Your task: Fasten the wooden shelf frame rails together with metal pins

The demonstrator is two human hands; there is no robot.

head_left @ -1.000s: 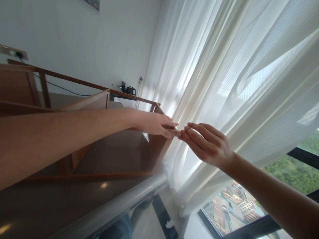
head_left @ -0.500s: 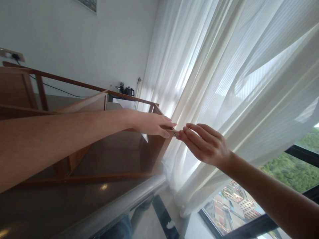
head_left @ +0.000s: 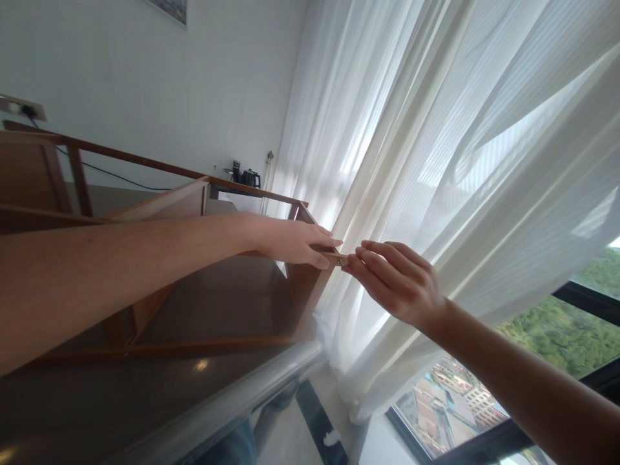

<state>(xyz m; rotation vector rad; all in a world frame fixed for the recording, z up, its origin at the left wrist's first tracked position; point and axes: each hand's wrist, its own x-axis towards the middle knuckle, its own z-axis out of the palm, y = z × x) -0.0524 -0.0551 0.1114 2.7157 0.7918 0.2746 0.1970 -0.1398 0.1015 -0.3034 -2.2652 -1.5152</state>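
Observation:
My left hand (head_left: 295, 240) reaches across a brown wooden furniture frame (head_left: 208, 345), its thumb and fingers closed around the light wooden end of a rail (head_left: 330, 256) at the right corner. Against that same end, my right hand (head_left: 394, 278) has its thumb and fingers pinched together. A small metal piece (head_left: 341, 262) shows just at these fingertips; its kind is too small to tell. The fingertips of both hands are close together. My left forearm hides part of the frame behind it.
White sheer curtains (head_left: 407, 168) hang right behind the corner. A window (head_left: 465, 394) is at lower right. At the back stand a black kettle (head_left: 250, 178) and other small dark items. A wall socket (head_left: 22, 106) with a plugged-in cable is at far left.
Both hands stay at the rail end, with only a very slight shift of the right hand and wrist. The frame stays in place.

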